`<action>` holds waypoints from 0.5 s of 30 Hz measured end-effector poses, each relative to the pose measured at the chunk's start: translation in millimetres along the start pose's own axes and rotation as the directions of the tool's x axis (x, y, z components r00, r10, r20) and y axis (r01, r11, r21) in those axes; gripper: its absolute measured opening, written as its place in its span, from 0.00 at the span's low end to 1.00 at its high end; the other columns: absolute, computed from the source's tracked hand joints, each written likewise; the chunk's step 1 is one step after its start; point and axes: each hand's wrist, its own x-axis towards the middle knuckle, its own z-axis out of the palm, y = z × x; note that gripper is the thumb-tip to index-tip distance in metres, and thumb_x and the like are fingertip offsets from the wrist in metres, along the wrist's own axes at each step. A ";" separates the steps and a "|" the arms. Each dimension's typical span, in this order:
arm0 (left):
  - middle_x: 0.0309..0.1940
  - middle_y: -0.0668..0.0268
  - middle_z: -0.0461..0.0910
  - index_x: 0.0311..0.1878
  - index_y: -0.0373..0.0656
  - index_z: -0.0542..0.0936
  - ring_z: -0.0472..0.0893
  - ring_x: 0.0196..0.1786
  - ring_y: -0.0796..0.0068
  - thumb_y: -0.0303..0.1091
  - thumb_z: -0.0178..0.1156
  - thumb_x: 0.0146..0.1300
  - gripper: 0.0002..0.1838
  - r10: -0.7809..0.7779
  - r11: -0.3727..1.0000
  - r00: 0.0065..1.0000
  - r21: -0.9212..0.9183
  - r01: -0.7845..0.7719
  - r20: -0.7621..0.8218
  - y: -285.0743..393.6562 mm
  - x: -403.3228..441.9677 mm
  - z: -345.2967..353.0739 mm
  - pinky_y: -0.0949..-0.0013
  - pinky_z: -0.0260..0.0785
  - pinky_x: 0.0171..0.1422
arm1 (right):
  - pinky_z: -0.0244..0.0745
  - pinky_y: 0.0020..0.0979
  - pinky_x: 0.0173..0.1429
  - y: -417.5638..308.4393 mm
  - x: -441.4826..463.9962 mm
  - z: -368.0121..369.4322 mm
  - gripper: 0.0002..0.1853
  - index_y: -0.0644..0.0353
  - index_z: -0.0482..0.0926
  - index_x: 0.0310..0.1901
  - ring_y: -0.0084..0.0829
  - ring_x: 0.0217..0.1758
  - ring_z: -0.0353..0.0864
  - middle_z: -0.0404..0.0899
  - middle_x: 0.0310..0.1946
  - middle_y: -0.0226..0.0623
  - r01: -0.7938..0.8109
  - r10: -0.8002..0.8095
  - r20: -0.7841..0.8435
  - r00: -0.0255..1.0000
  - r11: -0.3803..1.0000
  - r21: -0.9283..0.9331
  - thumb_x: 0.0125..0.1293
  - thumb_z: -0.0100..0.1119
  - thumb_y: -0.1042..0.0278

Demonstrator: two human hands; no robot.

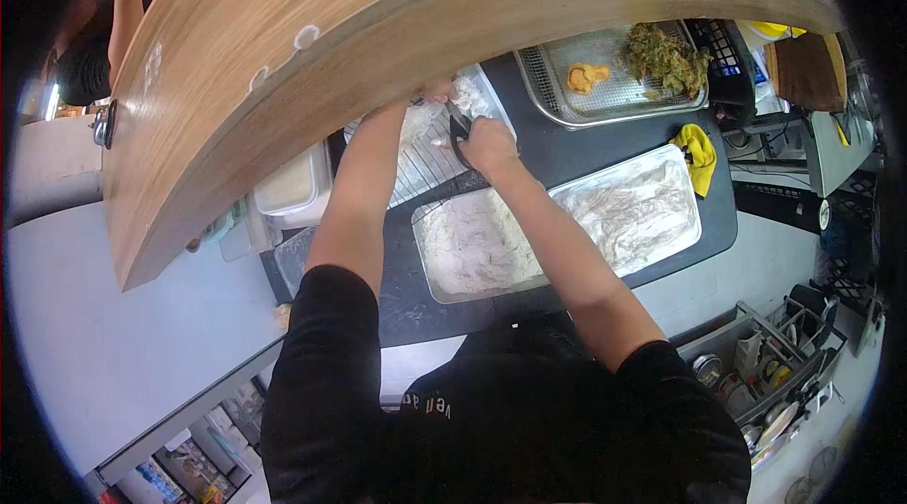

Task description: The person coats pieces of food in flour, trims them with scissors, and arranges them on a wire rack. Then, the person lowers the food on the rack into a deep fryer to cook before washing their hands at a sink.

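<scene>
My right hand (490,144) is closed round the black handles of a pair of scissors (457,130). Partly hidden under the wooden shelf edge, my left hand (437,92) is beside a white floury piece (470,98); its fingers are too hidden to read. Both hands are above a tray with a wire rack (422,166). Nearer to me are a tray of white flour (472,249) and a second tray (631,206) with a thin, streaked white coating.
A wire-mesh tray (567,112) holds green fried pieces and an orange piece. A yellow cloth (698,158) lies at the counter's right edge. White containers (291,185) stand left. The wooden shelf (378,60) overhangs the work area. Another person's arm (126,17) shows at upper left.
</scene>
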 end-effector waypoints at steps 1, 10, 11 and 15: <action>0.31 0.60 0.76 0.43 0.29 0.75 0.74 0.26 0.74 0.38 0.62 0.47 0.23 0.000 1.000 1.000 -0.002 0.000 -0.001 -1.2 -1.1 2.2 0.66 0.66 0.26 | 0.74 0.36 0.56 2.0 1.4 1.0 0.29 0.68 0.77 0.44 0.43 0.50 0.80 0.79 0.44 0.53 0.021 -0.022 0.021 1.000 1.000 0.010 0.52 0.64 0.48; 0.32 0.59 0.77 0.43 0.31 0.75 0.74 0.31 0.73 0.39 0.60 0.50 0.21 0.126 0.981 0.887 -0.074 -0.177 -0.444 -3.0 -25.5 9.1 0.67 0.66 0.32 | 0.75 0.38 0.53 6.8 -19.0 -8.3 0.29 0.67 0.75 0.46 0.47 0.47 0.81 0.81 0.40 0.52 0.007 -0.005 0.022 1.000 0.998 -0.063 0.51 0.64 0.48; 0.32 0.59 0.77 0.43 0.32 0.75 0.75 0.31 0.73 0.39 0.60 0.50 0.21 0.134 0.982 0.850 -0.047 -0.183 -0.509 -4.6 -30.3 9.3 0.67 0.67 0.33 | 0.75 0.38 0.53 11.6 -24.9 -10.8 0.29 0.67 0.75 0.46 0.47 0.47 0.81 0.81 0.40 0.52 0.009 -0.007 0.024 1.000 0.998 -0.064 0.51 0.64 0.48; 0.33 0.58 0.77 0.44 0.32 0.75 0.75 0.33 0.72 0.39 0.59 0.51 0.21 0.183 0.977 0.646 0.064 -0.203 -0.741 -5.8 -59.8 8.8 0.67 0.67 0.36 | 0.75 0.40 0.52 34.4 -62.0 -42.7 0.28 0.68 0.74 0.43 0.48 0.45 0.81 0.81 0.38 0.54 -0.055 0.054 -0.015 0.998 0.996 -0.076 0.51 0.63 0.50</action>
